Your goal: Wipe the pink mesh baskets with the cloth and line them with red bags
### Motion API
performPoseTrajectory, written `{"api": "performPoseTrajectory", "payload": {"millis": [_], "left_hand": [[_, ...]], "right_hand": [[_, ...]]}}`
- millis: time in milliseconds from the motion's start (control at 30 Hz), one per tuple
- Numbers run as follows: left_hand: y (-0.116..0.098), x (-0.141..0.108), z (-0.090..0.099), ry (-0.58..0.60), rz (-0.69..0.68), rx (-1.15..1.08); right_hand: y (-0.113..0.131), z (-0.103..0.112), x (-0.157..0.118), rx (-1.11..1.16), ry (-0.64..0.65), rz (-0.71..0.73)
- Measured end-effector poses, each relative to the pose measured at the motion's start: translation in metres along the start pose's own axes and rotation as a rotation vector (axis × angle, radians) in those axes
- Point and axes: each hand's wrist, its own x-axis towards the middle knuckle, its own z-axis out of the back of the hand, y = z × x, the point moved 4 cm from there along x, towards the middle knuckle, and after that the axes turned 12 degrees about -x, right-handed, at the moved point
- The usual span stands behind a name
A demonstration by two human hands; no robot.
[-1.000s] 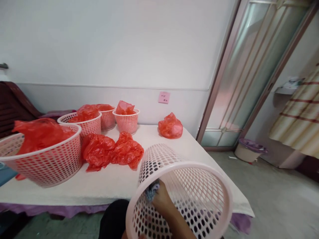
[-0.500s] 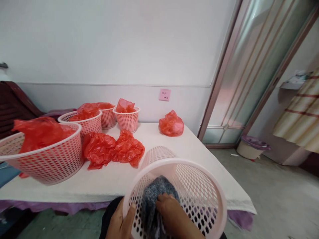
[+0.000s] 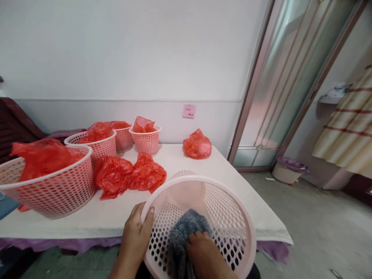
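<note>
A pale pink perforated plastic basket point(image 3: 232, 209) is tipped on its side, its mouth facing me. My left hand point(image 3: 138, 228) grips the left of its rim, thumb over the edge. My right hand point(image 3: 205, 250) reaches inside the basket and presses a grey-blue fuzzy cloth point(image 3: 186, 228) against the lower wall. The right fingers are bent into the cloth, and their tips are partly hidden in it. Just beyond the basket on the left, two crumpled red plastic bags point(image 3: 113, 175) lie on the table.
Several pink baskets point(image 3: 64, 190) holding red bags stand along the left of the white-covered table point(image 3: 99, 223). Another red bag point(image 3: 197, 145) sits near the wall, below a pink note point(image 3: 189, 111). On the floor at right stands a bin point(image 3: 286, 172), beside a sliding door.
My left hand has moved up along the rim, and the basket's mouth has shifted slightly left and up. My right hand and the cloth have moved slightly right inside it.
</note>
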Motion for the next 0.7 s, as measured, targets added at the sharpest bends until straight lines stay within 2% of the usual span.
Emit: {"api": "performPoseTrajectory", "payload": {"millis": [67, 167, 233, 333, 500, 600, 700], "left_hand": [[-0.008, 0.008, 0.000, 0.012, -0.025, 0.019], [-0.019, 0.016, -0.004, -0.006, -0.022, 0.013], [-0.025, 0.021, -0.010, 0.003, -0.015, -0.013], [-0.034, 0.029, -0.019, 0.060, 0.010, -0.095], [-0.045, 0.037, -0.028, 0.081, 0.058, -0.138], [-0.043, 0.027, -0.030, 0.108, 0.060, -0.141], [-0.023, -0.004, -0.037, 0.152, 0.153, -0.268]], "right_hand": [[-0.005, 0.003, -0.005, -0.094, 0.067, 0.025], [0.004, 0.006, -0.013, -0.027, 0.066, 0.135], [0.013, 0.007, -0.016, 0.000, -0.023, 0.169], [0.021, 0.002, -0.018, -0.095, -0.190, 0.160], [0.021, -0.018, -0.014, -0.180, -0.342, 0.131], [0.019, -0.011, -0.011, -0.060, -0.396, 0.112], [0.015, 0.019, -0.005, 0.229, -0.460, -0.004]]}}
